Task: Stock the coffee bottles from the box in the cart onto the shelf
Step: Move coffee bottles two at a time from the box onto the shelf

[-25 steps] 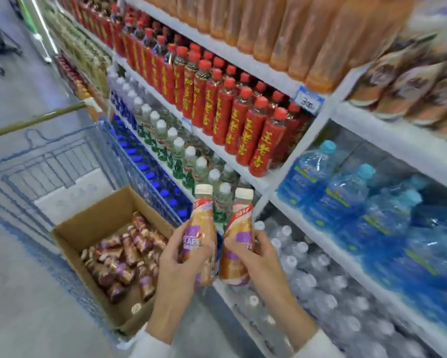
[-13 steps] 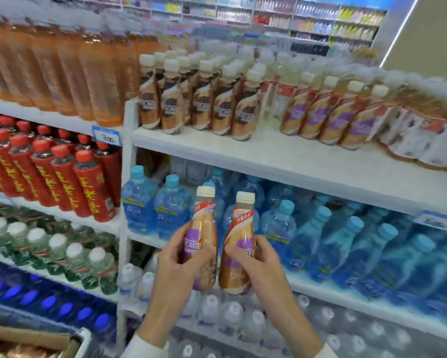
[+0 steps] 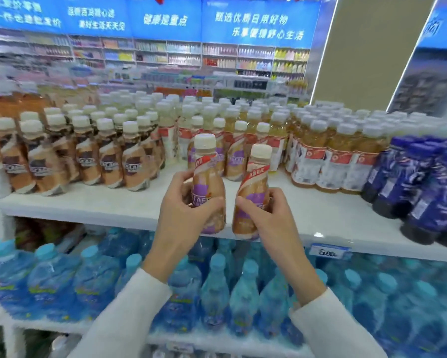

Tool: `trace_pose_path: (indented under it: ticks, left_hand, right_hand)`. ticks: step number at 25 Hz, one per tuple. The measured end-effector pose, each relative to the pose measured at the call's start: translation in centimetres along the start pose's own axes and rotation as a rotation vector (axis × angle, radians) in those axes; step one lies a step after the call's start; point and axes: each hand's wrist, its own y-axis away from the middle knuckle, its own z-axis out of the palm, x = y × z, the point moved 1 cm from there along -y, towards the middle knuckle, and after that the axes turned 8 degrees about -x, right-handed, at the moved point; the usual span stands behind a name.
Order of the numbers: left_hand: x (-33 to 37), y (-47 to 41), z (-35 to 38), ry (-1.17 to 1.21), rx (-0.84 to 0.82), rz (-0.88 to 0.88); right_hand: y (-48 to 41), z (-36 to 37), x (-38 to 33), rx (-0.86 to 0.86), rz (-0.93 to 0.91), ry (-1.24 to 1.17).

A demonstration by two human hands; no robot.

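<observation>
My left hand [image 3: 183, 215] grips one coffee bottle [image 3: 208, 187], my right hand [image 3: 266, 218] grips another [image 3: 253, 195] at its 3 o'clock (both upright, caps up), over the white shelf [image 3: 101, 205] front edge.

Lower label of left coffee bottle [image 3: 207, 161] hidden by left hand [image 3: 183, 218], of right coffee bottle [image 3: 256, 177] by right hand [image 3: 268, 223], dark blue bottles [image 3: 424, 182] cut by right edge, far shelves [image 3: 165, 55] blurred
</observation>
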Motion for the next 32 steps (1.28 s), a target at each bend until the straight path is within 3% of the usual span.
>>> trace_pose_path:
  ticks: [11, 14, 18, 27, 32]
  left_hand:
    - [-4.6, -5.7, 2.7, -0.072, -0.037, 0.0]
    - [-5.2, -5.6, 2.1, -0.097, -0.1, -0.022]
    - [-5.6, -5.8, -0.1, -0.149, -0.211, -0.087]
    - [-5.2, -5.4, 1.2, -0.146, -0.172, -0.062]
    - [-5.3, -5.1, 2.2, -0.177, -0.116, -0.038]
  right_hand:
    - [-5.3, -2.1, 2.5, 0.057, -0.013, 0.154]
    - [-4.7, -2.3, 2.8, 0.027, 0.005, 0.149]
    - [-3.7, -2.9, 3.1, 0.113, -0.022, 0.251]
    - [-3.8, -2.1, 3.6, 0.111, -0.086, 0.259]
    - [-3.6, -1.0, 4.5, 0.203, -0.126, 0.309]
